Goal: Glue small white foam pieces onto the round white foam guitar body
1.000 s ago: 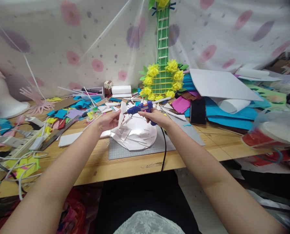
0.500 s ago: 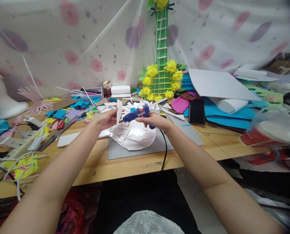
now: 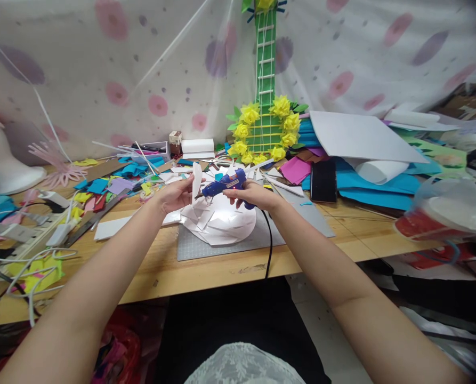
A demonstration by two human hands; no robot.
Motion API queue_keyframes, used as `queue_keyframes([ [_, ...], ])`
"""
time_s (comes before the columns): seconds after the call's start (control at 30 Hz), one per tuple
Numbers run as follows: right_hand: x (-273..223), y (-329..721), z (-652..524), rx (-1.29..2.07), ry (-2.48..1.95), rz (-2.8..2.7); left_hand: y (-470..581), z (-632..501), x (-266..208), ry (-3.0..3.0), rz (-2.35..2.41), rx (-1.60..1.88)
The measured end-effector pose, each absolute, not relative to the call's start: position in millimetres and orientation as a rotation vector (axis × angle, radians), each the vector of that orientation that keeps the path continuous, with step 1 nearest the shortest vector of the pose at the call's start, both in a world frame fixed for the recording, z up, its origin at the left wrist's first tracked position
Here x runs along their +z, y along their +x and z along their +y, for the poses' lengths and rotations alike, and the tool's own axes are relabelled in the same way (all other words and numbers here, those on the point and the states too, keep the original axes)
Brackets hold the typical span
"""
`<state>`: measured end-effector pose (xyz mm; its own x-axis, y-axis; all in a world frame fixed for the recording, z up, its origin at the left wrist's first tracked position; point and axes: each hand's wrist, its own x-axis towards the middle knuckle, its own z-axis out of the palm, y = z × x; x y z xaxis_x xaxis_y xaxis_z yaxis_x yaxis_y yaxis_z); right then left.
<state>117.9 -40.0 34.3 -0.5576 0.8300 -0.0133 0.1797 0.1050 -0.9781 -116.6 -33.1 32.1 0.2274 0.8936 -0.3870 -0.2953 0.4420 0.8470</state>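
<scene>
My left hand (image 3: 177, 195) pinches a narrow white paper piece (image 3: 196, 180) held upright. Wrapped round the handle of a blue hot glue gun (image 3: 225, 184) is my right hand (image 3: 256, 196); a small red light glows on the gun. Its nozzle points left and sits close to the lower part of the paper piece; whether they touch I cannot tell. Just below lies a rounded white form (image 3: 230, 226) covered in overlapping white pieces, resting on a grey cutting mat (image 3: 206, 253). A black cord (image 3: 272, 245) runs from the gun over the table's front edge.
Behind stands a green paper guitar (image 3: 265, 80) with yellow flowers. Coloured scraps (image 3: 121, 184) and a metal ruler (image 3: 96, 218) lie left, near a power strip (image 3: 19, 242) with tangled cables. A black phone (image 3: 323, 182), blue sheets (image 3: 365, 192) and a bagged cup (image 3: 433, 218) are right.
Both hands keep their hold on the paper piece and the glue gun. The nozzle has dipped very slightly beside the paper; otherwise only the view has shifted a little.
</scene>
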Motion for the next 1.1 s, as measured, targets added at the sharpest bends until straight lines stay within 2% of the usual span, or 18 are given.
queue_keyframes([
  [1.1,7,146,-6,1.308,-1.128,-1.463,-106,-46,47,0.816,1.082,0.687],
])
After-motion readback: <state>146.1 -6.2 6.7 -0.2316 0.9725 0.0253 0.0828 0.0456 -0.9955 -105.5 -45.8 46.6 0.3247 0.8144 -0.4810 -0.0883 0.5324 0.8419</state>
